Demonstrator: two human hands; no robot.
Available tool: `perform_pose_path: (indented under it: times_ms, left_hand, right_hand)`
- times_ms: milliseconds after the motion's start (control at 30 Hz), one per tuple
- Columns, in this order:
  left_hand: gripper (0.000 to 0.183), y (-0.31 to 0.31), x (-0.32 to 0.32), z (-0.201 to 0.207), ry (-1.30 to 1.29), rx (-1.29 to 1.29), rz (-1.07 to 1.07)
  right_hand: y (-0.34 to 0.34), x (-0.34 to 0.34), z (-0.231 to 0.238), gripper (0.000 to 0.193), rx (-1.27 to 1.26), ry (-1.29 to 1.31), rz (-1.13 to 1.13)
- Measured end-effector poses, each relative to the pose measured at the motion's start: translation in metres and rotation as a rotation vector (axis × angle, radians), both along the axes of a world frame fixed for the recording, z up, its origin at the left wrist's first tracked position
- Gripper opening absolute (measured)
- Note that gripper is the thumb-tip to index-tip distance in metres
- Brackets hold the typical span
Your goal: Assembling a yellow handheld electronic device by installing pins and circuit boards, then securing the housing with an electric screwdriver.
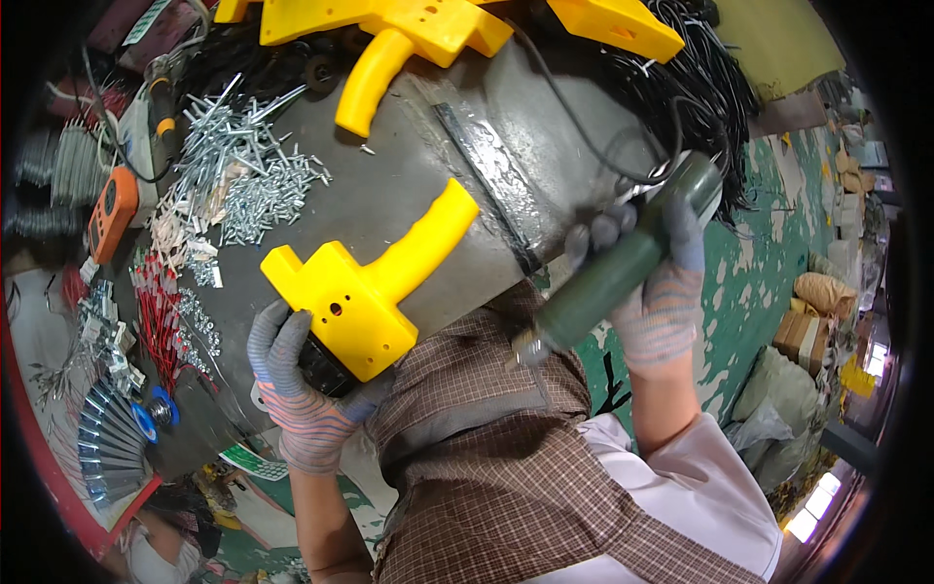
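My left hand [304, 394], in a striped grey glove, grips a yellow plastic tool housing [355, 292] at its lower end. The housing has a curved handle pointing up and right, small screw holes in its face, and a black part [326, 368] at its bottom edge. In my right hand [662, 302], also gloved, is a dark green electric screwdriver [623, 268]. Its tip points down and left, apart from the housing, and a cord leaves its upper end. The right hand is slightly blurred.
More yellow housings [389, 54] lie along the far side of the grey metal table [457, 282]. Piles of screws [258, 200], red-wired parts [156, 307], an orange meter [114, 209] and a blue spool [156, 414] sit at left. Black cables [715, 88] are bundled at far right.
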State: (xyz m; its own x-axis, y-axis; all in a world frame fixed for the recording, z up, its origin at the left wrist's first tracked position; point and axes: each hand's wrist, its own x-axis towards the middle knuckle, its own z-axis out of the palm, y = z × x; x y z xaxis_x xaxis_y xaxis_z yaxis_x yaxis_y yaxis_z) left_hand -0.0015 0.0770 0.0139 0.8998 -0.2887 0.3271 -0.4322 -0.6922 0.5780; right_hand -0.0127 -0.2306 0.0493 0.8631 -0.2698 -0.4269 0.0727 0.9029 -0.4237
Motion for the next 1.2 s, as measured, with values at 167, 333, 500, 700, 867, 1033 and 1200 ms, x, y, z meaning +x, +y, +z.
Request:
perform_pose_path:
  times_ms: [167, 333, 500, 700, 867, 1033, 1200]
  left_hand:
    - [0.09, 0.002, 0.0, -0.002, -0.039, 0.01, -0.017]
    - [0.09, 0.004, -0.002, -0.002, 0.001, 0.024, 0.006]
    - [0.089, -0.001, 0.0, 0.0, -0.054, 0.074, 0.011]
    - [0.089, 0.001, 0.0, -0.002, -0.033, 0.032, 0.005]
    - [0.089, 0.003, 0.0, -0.001, -0.013, 0.019, 0.003]
    - [0.086, 0.006, -0.001, -0.001, 0.022, -0.013, 0.007]
    - [0.085, 0.006, 0.001, 0.002, 0.012, -0.006, -0.012]
  right_hand:
    - [-0.006, -0.02, 0.001, 0.04, 0.048, 0.033, 0.204]
    - [0.008, 0.014, 0.0, 0.045, 0.188, -0.031, 0.032]
    - [0.016, 0.036, -0.015, 0.036, 0.124, -0.081, -0.118]
    - [0.025, 0.047, -0.021, 0.037, 0.138, -0.043, -0.099]
    - [0.025, 0.048, -0.02, 0.038, 0.099, -0.023, -0.088]
    - [0.025, 0.046, -0.014, 0.04, 0.139, -0.074, -0.042]
    - [0.024, 0.05, -0.021, 0.038, 0.074, -0.089, -0.021]
